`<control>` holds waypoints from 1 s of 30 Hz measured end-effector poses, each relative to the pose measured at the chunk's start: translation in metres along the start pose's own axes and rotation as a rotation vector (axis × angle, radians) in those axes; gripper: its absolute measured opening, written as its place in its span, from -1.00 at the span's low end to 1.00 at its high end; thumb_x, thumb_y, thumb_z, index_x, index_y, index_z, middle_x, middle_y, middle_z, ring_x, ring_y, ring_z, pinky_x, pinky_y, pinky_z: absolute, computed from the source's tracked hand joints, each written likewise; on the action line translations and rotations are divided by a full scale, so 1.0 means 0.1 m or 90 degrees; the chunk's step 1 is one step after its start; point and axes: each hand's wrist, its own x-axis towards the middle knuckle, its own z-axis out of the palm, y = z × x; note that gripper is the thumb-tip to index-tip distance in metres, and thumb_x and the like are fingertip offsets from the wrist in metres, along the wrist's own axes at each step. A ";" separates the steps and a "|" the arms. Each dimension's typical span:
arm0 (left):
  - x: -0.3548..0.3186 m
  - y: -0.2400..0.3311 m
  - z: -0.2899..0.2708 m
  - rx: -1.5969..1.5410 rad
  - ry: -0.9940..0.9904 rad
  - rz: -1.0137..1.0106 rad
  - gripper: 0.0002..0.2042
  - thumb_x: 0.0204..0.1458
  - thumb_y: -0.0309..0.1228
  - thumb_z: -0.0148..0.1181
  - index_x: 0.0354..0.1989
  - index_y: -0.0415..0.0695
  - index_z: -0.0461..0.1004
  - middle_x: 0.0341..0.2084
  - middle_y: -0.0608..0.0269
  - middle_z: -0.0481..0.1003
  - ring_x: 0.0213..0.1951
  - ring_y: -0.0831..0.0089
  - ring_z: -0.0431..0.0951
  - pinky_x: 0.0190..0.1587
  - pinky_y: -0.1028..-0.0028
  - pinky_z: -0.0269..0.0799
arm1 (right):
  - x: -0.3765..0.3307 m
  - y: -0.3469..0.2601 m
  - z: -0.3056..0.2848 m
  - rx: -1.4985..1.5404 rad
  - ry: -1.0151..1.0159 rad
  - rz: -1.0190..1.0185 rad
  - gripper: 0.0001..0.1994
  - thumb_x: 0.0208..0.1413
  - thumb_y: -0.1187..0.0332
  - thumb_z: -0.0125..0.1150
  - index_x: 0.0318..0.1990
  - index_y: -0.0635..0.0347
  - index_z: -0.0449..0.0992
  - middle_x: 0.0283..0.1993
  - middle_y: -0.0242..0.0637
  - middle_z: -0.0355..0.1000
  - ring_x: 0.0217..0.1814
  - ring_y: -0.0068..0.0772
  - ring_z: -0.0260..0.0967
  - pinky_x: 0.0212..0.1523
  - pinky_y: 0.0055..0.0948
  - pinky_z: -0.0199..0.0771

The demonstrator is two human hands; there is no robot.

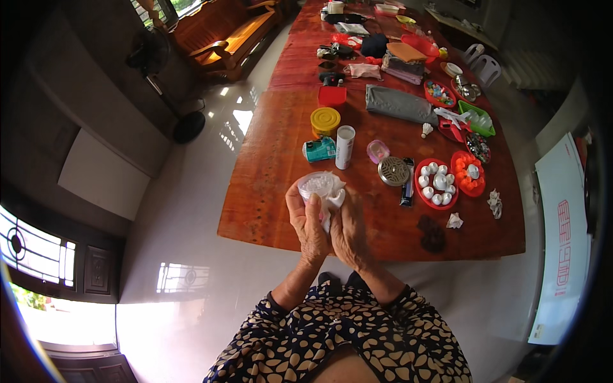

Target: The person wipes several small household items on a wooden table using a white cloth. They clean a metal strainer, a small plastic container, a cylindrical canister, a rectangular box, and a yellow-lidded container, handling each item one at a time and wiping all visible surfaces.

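My left hand [308, 225] grips a small clear plastic cup [317, 184], held up above the near edge of the long reddish wooden table [268, 191]. My right hand [348, 230] presses a crumpled white tissue [333, 195] against the cup's rim and side. Both hands touch each other in front of my chest. The cup's inside looks whitish; what is in it I cannot tell.
On the table beyond stand a white tube [345, 147], a teal box [319, 149], a yellow-lidded jar [325, 120], a round metal strainer [394, 171], a red plate of white pieces [436, 184], folded grey cloth [400, 104] and crumpled tissues [454, 221]. A fan [151, 54] and wooden bench [223, 38] stand at the left.
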 end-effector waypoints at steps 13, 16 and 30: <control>0.06 -0.18 -0.30 -0.096 -0.109 -0.073 -0.36 -0.12 -0.22 0.35 0.12 -0.10 0.20 -0.11 0.24 0.38 -0.16 0.46 0.45 -0.22 0.41 0.51 | -0.16 0.38 -0.38 0.270 -0.038 0.253 -0.78 0.25 0.31 -0.04 -0.15 0.27 0.44 -0.36 -0.27 0.37 -0.35 -0.45 0.36 -0.34 -0.43 0.37; -0.06 -0.16 -0.17 -0.125 -0.158 -0.101 -0.34 -0.20 -0.49 0.42 0.11 -0.16 0.19 -0.12 0.27 0.42 -0.06 0.47 0.42 0.01 0.46 0.37 | 0.29 -0.01 -0.39 0.241 -0.020 0.118 -0.76 0.25 0.30 -0.02 -0.08 0.27 0.44 -0.09 -0.21 0.38 -0.22 -0.43 0.35 -0.25 -0.43 0.37; 0.06 -0.06 -0.38 -0.044 -0.094 -0.021 -0.44 -0.09 -0.20 0.30 0.06 -0.24 0.32 -0.13 0.19 0.45 -0.09 0.44 0.43 0.00 0.43 0.35 | -0.50 0.29 -0.01 0.611 -0.192 0.432 -0.65 0.28 0.18 -0.14 0.03 0.25 0.33 -0.13 -0.31 0.38 -0.13 -0.51 0.36 -0.15 -0.51 0.37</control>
